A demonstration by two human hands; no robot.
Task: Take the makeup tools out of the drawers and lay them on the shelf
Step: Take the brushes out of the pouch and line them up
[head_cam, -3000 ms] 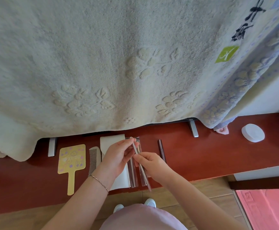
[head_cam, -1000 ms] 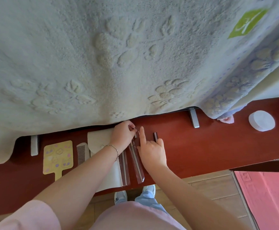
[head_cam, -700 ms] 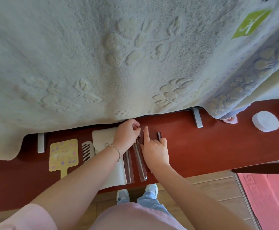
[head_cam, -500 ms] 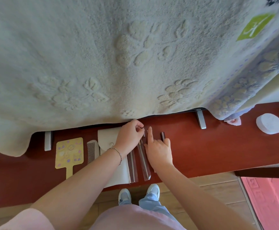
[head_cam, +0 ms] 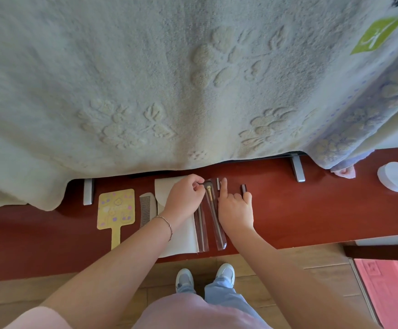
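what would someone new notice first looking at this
A huge pale embossed blanket fills the upper picture, draped over the red shelf. Below it, at centre, the left hand pinches the top of a sleeved brush while the right hand points beside it. A yellow hand mirror and comb lie to the left.

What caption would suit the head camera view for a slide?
Left hand pinches a sleeved makeup brush on the red shelf; right hand steadies it, beside a comb and mirror.

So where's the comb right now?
In the head view, the comb lies on the red shelf, left of centre, between the yellow hand mirror and the white pouch.
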